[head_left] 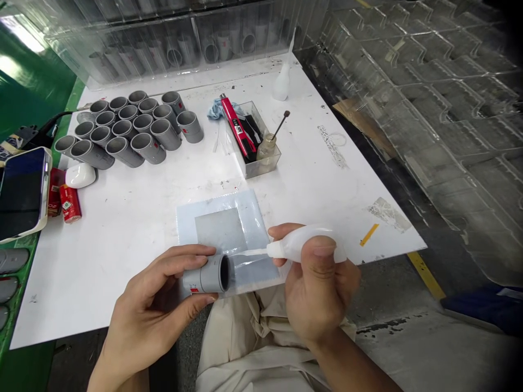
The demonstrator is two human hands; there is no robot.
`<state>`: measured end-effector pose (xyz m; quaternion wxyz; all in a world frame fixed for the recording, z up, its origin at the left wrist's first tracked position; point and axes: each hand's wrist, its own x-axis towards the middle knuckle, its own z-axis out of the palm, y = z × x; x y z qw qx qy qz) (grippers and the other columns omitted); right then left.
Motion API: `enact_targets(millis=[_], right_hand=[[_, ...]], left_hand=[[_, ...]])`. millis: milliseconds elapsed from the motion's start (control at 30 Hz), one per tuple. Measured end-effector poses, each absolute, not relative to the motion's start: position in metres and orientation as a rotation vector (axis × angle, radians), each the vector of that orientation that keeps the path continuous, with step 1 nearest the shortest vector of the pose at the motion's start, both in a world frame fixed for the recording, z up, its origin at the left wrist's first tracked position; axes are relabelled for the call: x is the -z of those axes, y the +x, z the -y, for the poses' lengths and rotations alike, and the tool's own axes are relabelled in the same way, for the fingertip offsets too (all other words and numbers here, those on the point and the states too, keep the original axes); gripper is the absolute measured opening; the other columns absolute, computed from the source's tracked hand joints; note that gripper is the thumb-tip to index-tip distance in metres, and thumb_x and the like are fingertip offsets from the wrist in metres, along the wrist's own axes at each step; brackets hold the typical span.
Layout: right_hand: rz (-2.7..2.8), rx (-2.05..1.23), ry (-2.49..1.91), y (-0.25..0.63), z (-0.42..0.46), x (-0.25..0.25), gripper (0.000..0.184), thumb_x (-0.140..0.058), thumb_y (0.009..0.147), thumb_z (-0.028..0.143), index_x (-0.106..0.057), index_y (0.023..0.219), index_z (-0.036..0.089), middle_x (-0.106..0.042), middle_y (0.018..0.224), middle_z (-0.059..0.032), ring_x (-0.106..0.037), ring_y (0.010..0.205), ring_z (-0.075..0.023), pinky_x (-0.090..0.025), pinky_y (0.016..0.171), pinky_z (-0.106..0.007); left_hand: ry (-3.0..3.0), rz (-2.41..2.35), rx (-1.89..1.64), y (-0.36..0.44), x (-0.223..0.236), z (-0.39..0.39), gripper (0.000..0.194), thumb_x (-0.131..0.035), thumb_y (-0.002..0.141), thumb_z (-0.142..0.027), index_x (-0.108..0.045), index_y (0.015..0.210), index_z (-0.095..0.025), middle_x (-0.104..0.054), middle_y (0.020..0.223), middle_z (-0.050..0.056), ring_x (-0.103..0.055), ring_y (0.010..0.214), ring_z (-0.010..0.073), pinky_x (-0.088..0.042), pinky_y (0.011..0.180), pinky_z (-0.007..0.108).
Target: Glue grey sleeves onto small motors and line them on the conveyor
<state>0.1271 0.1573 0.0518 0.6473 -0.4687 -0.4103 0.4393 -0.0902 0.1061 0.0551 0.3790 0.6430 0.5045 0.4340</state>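
My left hand (163, 299) is closed around a grey cylinder (207, 275) with a red mark, its open end turned to the right. In my right hand (316, 288) is a white squeeze bottle (298, 242), gripped between thumb and fingers. The bottle's thin nozzle points left, its tip close to the cylinder's open end; whether they touch I cannot tell. Beneath both lies a light blue cloth (186, 218) under clear film, with a grey square sheet (220, 228) on it. Several similar grey cylinders (122, 130) stand grouped at the back left.
A clear box (261, 170) holds a red-handled cutter (237, 125) and a small glass jar (267, 146) with a brush. Another squeeze bottle (281, 81) stands behind. At left are a phone (22, 190) and a white case (80, 175). Clear trays (449, 81) are stacked right.
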Motion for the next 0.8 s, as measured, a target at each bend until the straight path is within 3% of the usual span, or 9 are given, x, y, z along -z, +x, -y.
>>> enact_targets(millis=[600, 800], right_hand=[[0.959, -1.034, -1.008, 0.1304, -0.1528, -0.0443, 0.035, -0.066, 0.109, 0.049, -0.087, 0.093, 0.027, -0.072, 0.068, -0.0017, -0.066, 0.059, -0.0172, -0.052, 0.056, -0.034], [0.915, -1.06, -0.988, 0.1314, -0.1536, -0.0499, 0.036, -0.069, 0.106, 0.054, -0.088, 0.088, 0.029, -0.075, 0.071, -0.004, -0.064, 0.055, -0.0183, -0.049, 0.048, -0.036]], left_hand=[[1.608, -1.309, -1.192, -0.0871, -0.0556, -0.1061, 0.056, -0.081, 0.088, 0.004, -0.074, 0.132, -0.03, -0.077, 0.137, 0.0, -0.071, 0.129, 0.0141, -0.06, 0.106, 0.02], [1.551, -1.301, -1.245, -0.0849, -0.0538, -0.1052, 0.055, -0.082, 0.086, 0.006, -0.076, 0.13, -0.028, -0.078, 0.14, 0.003, -0.073, 0.132, 0.0219, -0.065, 0.107, 0.03]])
